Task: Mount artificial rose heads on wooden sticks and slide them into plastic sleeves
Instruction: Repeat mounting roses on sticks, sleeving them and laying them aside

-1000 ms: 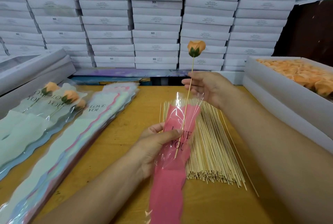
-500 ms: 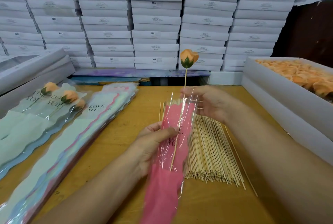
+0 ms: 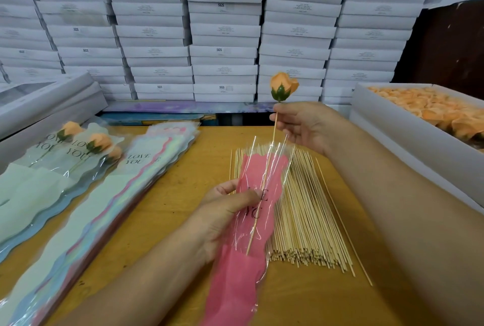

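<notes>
An orange rose head (image 3: pixel 283 87) sits on a thin wooden stick (image 3: pixel 263 186). My right hand (image 3: pixel 305 125) pinches the stick just under the rose. The stick's lower half lies inside a pink plastic sleeve (image 3: pixel 243 260) printed with black letters. My left hand (image 3: pixel 225 217) grips that sleeve at its left edge, thumb across the front. The stick's tip reaches about the sleeve's middle.
A pile of loose wooden sticks (image 3: pixel 306 215) lies on the wooden table (image 3: pixel 167 207) under the sleeve. Empty sleeves (image 3: pixel 110 194) and finished sleeved roses (image 3: pixel 97 143) lie at the left. A white box of orange rose heads (image 3: pixel 434 109) stands at the right. White boxes (image 3: pixel 225 29) are stacked behind.
My right hand has pushed the stick further down into the pink sleeve, so the rose sits lower and closer to the sleeve's mouth. My left hand keeps its hold on the sleeve.
</notes>
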Motion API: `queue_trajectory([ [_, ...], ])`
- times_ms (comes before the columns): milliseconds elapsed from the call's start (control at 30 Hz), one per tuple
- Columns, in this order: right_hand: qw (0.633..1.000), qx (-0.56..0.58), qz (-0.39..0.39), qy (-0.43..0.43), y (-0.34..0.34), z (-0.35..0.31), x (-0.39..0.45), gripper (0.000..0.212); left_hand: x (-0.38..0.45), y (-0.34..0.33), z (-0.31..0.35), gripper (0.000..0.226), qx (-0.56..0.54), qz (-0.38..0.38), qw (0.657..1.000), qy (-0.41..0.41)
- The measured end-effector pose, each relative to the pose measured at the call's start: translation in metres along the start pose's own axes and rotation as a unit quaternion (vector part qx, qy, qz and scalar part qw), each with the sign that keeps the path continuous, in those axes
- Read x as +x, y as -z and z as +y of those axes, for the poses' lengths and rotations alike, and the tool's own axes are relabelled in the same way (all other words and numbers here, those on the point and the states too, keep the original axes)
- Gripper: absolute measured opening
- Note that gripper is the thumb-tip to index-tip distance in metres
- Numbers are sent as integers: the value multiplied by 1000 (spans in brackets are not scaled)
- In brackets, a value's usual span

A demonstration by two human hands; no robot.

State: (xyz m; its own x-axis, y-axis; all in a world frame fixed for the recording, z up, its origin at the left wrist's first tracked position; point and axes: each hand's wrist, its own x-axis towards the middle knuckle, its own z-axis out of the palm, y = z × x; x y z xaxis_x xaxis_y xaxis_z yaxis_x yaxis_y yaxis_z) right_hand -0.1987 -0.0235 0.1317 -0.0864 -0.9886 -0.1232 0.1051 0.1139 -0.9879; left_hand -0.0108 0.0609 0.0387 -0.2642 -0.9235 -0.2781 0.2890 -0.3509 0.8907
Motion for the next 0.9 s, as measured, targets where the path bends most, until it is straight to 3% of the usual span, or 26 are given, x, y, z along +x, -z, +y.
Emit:
queue_trajectory([
  [500,989,-122,-63,-63,-1,26,-4,13,-1,1,3,59,-1,6,1000,-1],
  [900,995,-65,-38,-63,-5,29,-1,9,1,0,1,69,-7,9,1000,-3],
])
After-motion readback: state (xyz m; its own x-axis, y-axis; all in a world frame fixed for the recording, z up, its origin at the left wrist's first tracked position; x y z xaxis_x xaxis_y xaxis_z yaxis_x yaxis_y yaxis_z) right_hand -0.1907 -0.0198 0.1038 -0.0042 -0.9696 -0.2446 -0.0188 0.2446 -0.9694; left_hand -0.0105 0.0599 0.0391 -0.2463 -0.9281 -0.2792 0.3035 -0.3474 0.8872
